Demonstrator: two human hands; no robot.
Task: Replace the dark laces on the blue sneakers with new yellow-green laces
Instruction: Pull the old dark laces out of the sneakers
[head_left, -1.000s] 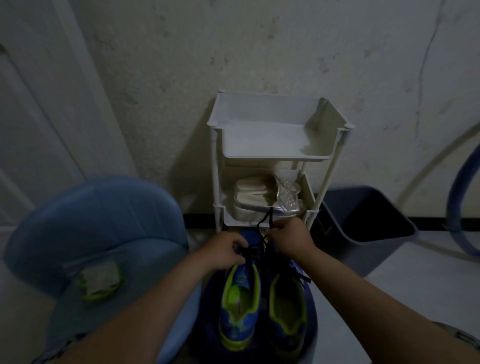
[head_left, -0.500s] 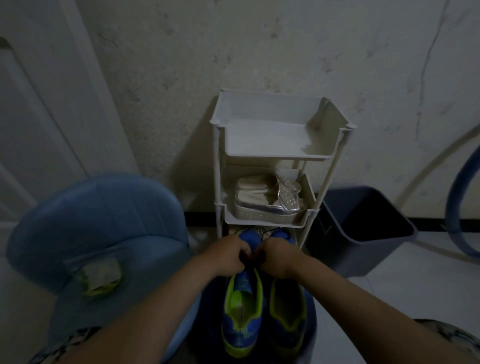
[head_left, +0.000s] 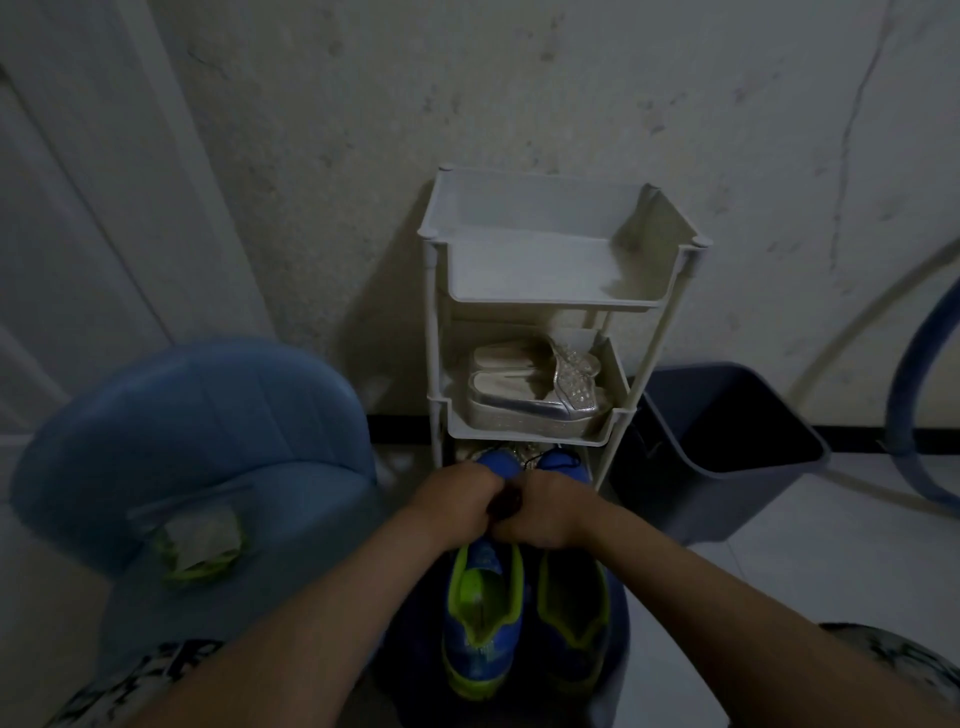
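Two blue sneakers with yellow-green lining stand side by side below me, the left sneaker and the right sneaker, toes toward the rack. My left hand and my right hand meet over the lace area of the left sneaker, fingers closed on a dark lace. A loose end of dark lace shows by the toes. A clear packet with yellow-green laces lies on the blue chair seat at left.
A white three-tier plastic rack stands against the wall, with silver sandals on its middle shelf. A blue chair is at left, a dark bin at right, and a blue hoop at far right.
My right hand dropped from a raised pull on the dark lace and came in beside my left hand. Both hands now press together over the left sneaker.
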